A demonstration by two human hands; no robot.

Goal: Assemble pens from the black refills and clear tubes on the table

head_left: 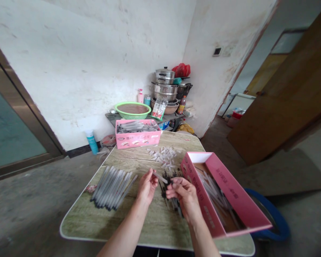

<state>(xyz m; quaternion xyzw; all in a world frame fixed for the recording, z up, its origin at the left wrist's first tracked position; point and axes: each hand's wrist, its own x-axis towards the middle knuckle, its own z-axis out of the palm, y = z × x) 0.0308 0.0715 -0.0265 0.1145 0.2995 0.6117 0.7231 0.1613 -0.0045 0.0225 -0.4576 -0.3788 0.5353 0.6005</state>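
Note:
My left hand pinches one end of a translucent pen barrel above the middle of the table. At the barrel's other end, the fingers of my right hand are closed around a small black piece, too blurred to tell exactly. Beneath my right hand lies a pile of black pen parts, partly hidden by it. To the left, a row of pens with dark tips lies side by side. Small whitish pieces are scattered beyond my hands.
An open pink box holding loose pen barrels stands at the table's right. Another pink box, full of pens, sits at the far edge of the wood-patterned table. Behind are a green basin and stacked steel pots.

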